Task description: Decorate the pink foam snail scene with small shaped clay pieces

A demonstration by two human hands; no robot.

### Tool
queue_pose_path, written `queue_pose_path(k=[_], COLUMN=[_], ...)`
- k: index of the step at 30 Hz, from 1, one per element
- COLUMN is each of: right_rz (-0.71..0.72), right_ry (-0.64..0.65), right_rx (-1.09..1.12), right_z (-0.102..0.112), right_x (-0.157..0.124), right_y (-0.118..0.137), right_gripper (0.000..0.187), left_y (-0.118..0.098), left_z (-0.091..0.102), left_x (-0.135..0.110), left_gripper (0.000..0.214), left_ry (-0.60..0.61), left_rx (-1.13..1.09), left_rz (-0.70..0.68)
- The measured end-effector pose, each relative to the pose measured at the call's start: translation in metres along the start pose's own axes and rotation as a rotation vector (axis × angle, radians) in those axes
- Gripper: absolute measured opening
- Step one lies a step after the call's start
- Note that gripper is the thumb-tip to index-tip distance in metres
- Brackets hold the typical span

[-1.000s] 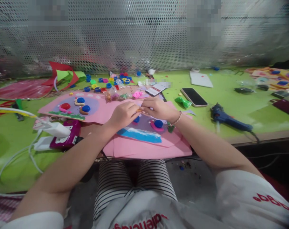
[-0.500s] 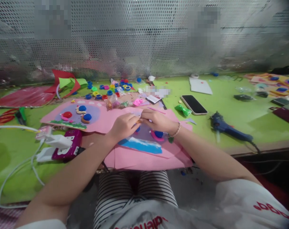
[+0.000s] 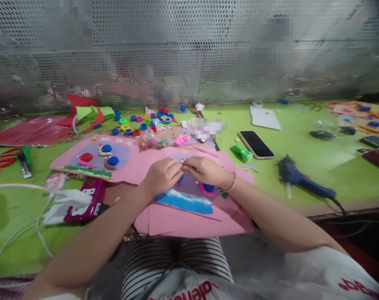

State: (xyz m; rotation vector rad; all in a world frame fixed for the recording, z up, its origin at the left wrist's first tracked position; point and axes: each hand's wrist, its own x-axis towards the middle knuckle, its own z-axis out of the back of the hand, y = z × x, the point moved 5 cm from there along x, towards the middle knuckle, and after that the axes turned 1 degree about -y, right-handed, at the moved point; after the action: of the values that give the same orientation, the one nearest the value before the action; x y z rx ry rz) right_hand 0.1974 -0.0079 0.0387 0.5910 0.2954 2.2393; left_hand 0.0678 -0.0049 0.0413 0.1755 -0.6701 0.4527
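Observation:
My left hand (image 3: 162, 177) and my right hand (image 3: 206, 171) meet fingertip to fingertip over a pink craft sheet (image 3: 173, 223). Both have their fingers bent in a pinch, and whatever lies between them is too small and too covered to name. Just under the fingers, a blue bottle cap (image 3: 180, 179) partly shows on the sheet's purple patch. Beside my right hand is another blue cap (image 3: 208, 186) with a pink clay curve around its lower side. A blue and white strip (image 3: 184, 202) lies across the sheet below my hands.
To the left lie a finished-looking pink panel (image 3: 83, 150) with cap snails, a purple power strip (image 3: 83, 204) and scissors (image 3: 9, 158). Loose bottle caps (image 3: 144, 126) spread behind. A phone (image 3: 257, 144), a green clay packet (image 3: 242, 153) and a glue gun (image 3: 302, 179) are on the right.
The camera has tipped up a little, so the table sits lower in view. My hands stay pinched together over the same spot, with a slight shift of the fingers.

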Motion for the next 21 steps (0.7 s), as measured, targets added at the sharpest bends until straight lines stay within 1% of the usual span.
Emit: queue_pose_path(k=[5,7,11,15,18,21], right_rz=[0.117,0.102,0.016,-0.016,-0.031,-0.034], right_ry=[-0.091,-0.118,-0.125,-0.096,-0.054,-0.041], right_rx=[0.017,0.036,0.082,0.117,0.211,0.312], right_z=[0.010,0.011,0.008,0.007,0.005,0.001], right_x=[0.003,0.003,0.001,-0.001,-0.001,-0.002], right_y=[0.009,0.009,0.006,0.010,0.015,0.015], right_gripper=[0.022,0.020,0.015,0.023,0.030,0.042], left_y=[-0.001,0.000,0.005,0.010,0.010,0.011], left_z=[0.002,0.002,0.002,0.003,0.003,0.005], left_x=[-0.001,-0.001,-0.001,-0.004,-0.004,-0.004], left_gripper=[0.013,0.013,0.011,0.014,0.009,0.004], left_ry=[-0.046,-0.066,-0.103,-0.145,-0.159,-0.222], left_rx=[-0.005,-0.003,-0.015,-0.021,-0.030,-0.089], left_rz=[0.022,0.043,0.117,0.182,0.160,0.163])
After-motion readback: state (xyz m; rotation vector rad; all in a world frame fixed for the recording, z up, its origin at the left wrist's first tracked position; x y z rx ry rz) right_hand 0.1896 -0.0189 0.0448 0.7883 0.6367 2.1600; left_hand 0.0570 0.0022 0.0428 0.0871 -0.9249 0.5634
